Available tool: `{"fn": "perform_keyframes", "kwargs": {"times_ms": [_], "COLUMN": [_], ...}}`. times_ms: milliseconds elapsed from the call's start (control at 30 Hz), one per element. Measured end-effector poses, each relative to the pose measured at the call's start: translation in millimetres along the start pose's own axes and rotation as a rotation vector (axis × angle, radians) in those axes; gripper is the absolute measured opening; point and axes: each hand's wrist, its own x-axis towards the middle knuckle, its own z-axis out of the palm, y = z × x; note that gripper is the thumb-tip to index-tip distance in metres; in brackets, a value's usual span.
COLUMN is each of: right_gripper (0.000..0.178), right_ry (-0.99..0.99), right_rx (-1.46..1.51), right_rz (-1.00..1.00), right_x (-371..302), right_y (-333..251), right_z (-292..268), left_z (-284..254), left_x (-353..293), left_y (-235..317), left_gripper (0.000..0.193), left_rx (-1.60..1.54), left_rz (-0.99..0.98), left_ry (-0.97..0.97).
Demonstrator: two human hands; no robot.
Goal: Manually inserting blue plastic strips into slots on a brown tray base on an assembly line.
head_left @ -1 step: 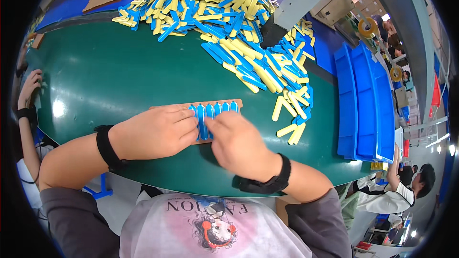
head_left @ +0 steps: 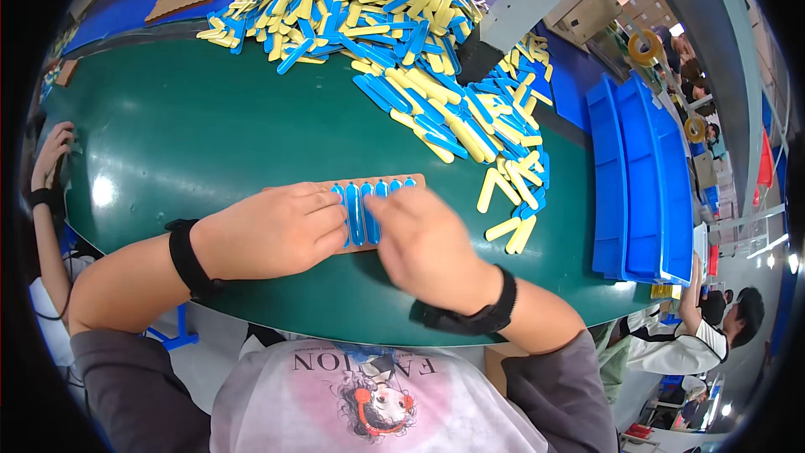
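A brown cardboard holder (head_left: 360,179) lies on the green table, with several blue rounded strips (head_left: 355,214) side by side in it. Over its left end, my left hand (head_left: 272,231) is closed, fingers bent and together, gripping the holder. My right hand (head_left: 423,239) is over the right part, curled and slightly blurred by motion. Its thumb side touches the blue strips near the middle. Whatever its fingers hold, if anything, is hidden beneath the hand, as are the lower ends of the strips on the right.
Blue and yellow strips (head_left: 369,25) form a large heap at the far side, spilling toward the right. Blue bins (head_left: 608,184) stand at the right edge. A grey post (head_left: 537,0) rises behind the heap. Another cardboard piece (head_left: 184,0) lies far left. Another person's hand (head_left: 53,151) rests at the left edge.
My right hand has shifted slightly to the right, uncovering more of the middle blue strips and covering more of the right ones. My left hand and the holder have stayed put.
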Motion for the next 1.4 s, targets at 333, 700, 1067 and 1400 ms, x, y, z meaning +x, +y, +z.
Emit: {"fn": "perform_keyframes", "kwargs": {"times_ms": [333, 700, 1067, 1400], "right_gripper": [0.011, 0.006, 0.010, 0.035], "right_ry": [0.072, -0.022, 0.318, 0.066], "right_rx": [-0.066, -0.382, -0.040, -0.076], "right_rz": [0.312, 0.423, 0.284, -0.132], "right_x": [6.3, 1.5, 10.9, 4.3], "right_y": [108.1, 120.3, 43.6, -22.6], "right_z": [-28.6, -45.3, -53.2, 2.7], "left_z": [8.4, 53.8, 25.1, -26.8], "left_x": [78.9, 145.6, 83.8, -14.7], "left_y": [-60.9, -83.3, -96.1, -21.5], "left_gripper": [0.018, 0.010, 0.008, 0.009], "left_rx": [-0.004, 0.137, -0.205, 0.190], "left_rz": [-0.087, -0.246, -0.427, -0.026], "left_ry": [0.056, -0.154, 0.052, 0.060]}}
